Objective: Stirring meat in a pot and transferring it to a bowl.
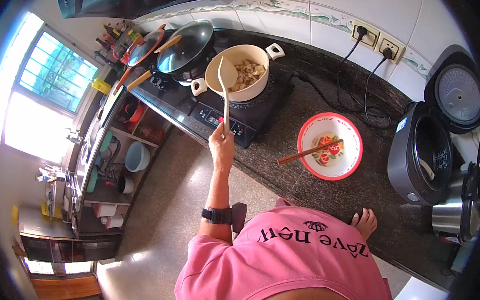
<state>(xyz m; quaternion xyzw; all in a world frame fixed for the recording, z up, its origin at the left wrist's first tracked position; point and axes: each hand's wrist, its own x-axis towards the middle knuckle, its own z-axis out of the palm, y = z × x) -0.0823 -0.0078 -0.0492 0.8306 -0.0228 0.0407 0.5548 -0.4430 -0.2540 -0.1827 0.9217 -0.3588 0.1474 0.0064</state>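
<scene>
My left hand [221, 149] is closed around the handle of a cream-coloured cooking spoon or spatula [228, 74]. Its broad head is over the left part of a cream two-handled pot [217, 70]; whether it touches the pot cannot be told. Pale brown food pieces [248, 74] lie in the pot, which stands on a black induction cooker [262, 110]. My right hand [365, 224] rests on the dark stone counter's [335, 200] front edge, holding nothing. Ahead of it is a red-rimmed white bowl [347, 163], with brown chopsticks [310, 151] laid across its left rim and some liquid inside.
A glass-lidded wok [186, 47] stands left of the pot, near another lid [145, 51] and sauce bottles [109, 33]. An open rice cooker [402, 158] and a steel pot [448, 210] stand at the right. Black power cords [367, 91] run from wall sockets [366, 34] onto the counter.
</scene>
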